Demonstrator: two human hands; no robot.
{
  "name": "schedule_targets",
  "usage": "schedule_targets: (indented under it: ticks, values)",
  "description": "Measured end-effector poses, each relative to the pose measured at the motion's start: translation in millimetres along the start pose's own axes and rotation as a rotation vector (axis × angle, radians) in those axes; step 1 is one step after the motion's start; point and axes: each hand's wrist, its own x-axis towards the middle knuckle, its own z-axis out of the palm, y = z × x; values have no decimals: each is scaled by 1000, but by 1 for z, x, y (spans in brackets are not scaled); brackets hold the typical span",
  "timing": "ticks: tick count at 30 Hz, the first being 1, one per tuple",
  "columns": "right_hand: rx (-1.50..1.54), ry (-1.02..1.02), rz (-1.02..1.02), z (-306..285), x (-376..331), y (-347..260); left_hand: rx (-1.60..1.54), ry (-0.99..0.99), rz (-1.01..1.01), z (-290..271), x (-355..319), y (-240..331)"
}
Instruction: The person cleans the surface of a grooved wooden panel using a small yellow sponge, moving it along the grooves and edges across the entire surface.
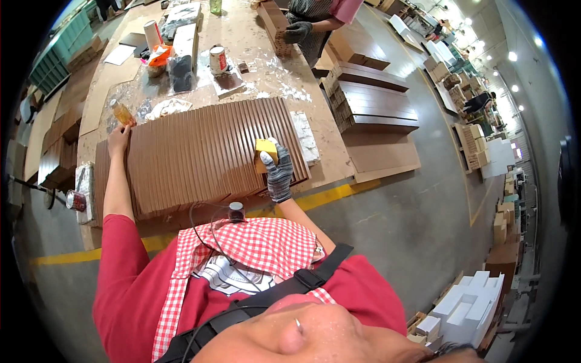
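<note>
A row of brown wooden strips [187, 154] stands packed side by side across the near part of the workbench, their edges making a ribbed surface. At its far left corner my bare left hand [119, 140] is closed around the lower end of a tilted clear bottle [122, 114] with amber liquid inside. Near the right end of the strips, my right hand [279, 175] in a grey striped glove grips a yellow sponge block [265, 146]. The block rests against the ribbed surface, with my thumb on its near side.
Beyond the strips, a white-and-red can [218, 60], a dark pad [180, 74] and an orange bag [160, 55] stand on the stained bench [272, 81]. A co-worker's gloved hand [298, 32] touches a stack of boards [275, 27]. More dark boards [375, 106] are stacked at right.
</note>
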Motion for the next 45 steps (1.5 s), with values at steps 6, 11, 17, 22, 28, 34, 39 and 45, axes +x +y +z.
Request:
schedule_targets:
  ticks: [6,11,17,22,28,34,39,45]
  values:
    - [-47,25,-31,3,1,-1,-9,-12,-3,-2,-1,6]
    - [7,39,-6,3,1,3,-20,-17,-7,1,0,3]
    - [-1,15,22,2,0,9,-6,-35,-23,5,5,-4]
    - [29,18,9,2,0,11,0,9,-13,3,1,2]
    - [6,22,6,4,0,10,-3,6,3,7,7,-8]
    - [-8,55,-29,5,1,11,5,-4,-33,8,7,-4]
    - [-45,29,25,2,-2,12,-12,-15,-14,1,2,4]
    - [-30,34,-3,3,1,10,-21,-3,3,8,3,-3]
